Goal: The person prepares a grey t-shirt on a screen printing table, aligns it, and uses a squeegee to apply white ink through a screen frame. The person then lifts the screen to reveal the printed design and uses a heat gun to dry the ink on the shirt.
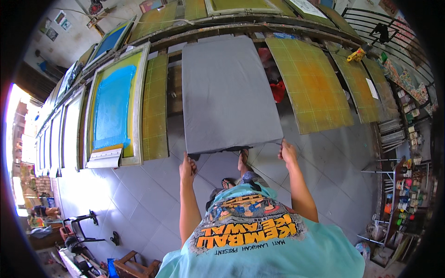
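Note:
A smooth grey cloth (229,92) lies stretched over a board that juts from the long rack towards me, with a few soft creases. Its near edge hangs just past the board, and a dark strip shows beneath it. At the near left corner, my left hand (187,169) pinches the cloth with closed fingers. My right hand (288,152) grips the near right corner in the same way, slightly farther from me. Both arms reach forward, spread about the cloth's width apart. The board under the cloth is hidden.
To the left, a framed printing screen (111,106) with blue ink has a squeegee (104,158) at its near end. Yellowish boards (310,85) flank the cloth. A shelf of bottles and jars (404,194) stands right; a wooden stool (134,266) is lower left.

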A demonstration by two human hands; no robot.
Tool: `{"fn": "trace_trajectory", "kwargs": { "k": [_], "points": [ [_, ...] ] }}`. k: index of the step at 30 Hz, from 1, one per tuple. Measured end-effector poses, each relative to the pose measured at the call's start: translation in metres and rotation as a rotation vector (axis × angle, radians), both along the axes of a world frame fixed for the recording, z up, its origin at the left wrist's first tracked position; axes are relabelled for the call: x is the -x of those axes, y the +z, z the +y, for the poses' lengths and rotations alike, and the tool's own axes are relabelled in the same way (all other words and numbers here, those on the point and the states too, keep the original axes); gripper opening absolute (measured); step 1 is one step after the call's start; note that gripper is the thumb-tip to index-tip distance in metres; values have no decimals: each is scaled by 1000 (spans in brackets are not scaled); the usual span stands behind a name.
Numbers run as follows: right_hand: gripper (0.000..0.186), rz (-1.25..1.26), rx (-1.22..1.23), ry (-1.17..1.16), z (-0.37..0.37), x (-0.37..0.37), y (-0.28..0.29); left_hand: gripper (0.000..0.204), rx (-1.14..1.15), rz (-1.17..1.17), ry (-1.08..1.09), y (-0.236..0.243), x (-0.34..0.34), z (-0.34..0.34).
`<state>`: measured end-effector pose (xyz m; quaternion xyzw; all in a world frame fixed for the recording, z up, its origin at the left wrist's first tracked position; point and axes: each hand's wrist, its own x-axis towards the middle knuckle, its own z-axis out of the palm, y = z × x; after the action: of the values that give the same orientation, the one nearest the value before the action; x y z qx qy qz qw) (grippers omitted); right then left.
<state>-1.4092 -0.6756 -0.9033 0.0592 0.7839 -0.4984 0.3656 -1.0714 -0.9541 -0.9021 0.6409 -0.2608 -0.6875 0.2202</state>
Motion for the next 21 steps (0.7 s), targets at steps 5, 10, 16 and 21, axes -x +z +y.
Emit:
{"fn": "trace_trajectory", "kwargs": {
  "k": [5,10,16,21],
  "points": [
    [43,866,-192,132,-29,-6,61,53,851,-299,-35,42,-2,-5],
    [51,867,-177,224,-82,-9,67,37,979,-531,-412,42,22,-24],
    [48,373,224,-38,-77,30,27,35,958,-432,-357,25,39,-23],
    [45,185,320,-59,-77,33,37,34,698,-110,-379,39,28,-31]
  ]
}}
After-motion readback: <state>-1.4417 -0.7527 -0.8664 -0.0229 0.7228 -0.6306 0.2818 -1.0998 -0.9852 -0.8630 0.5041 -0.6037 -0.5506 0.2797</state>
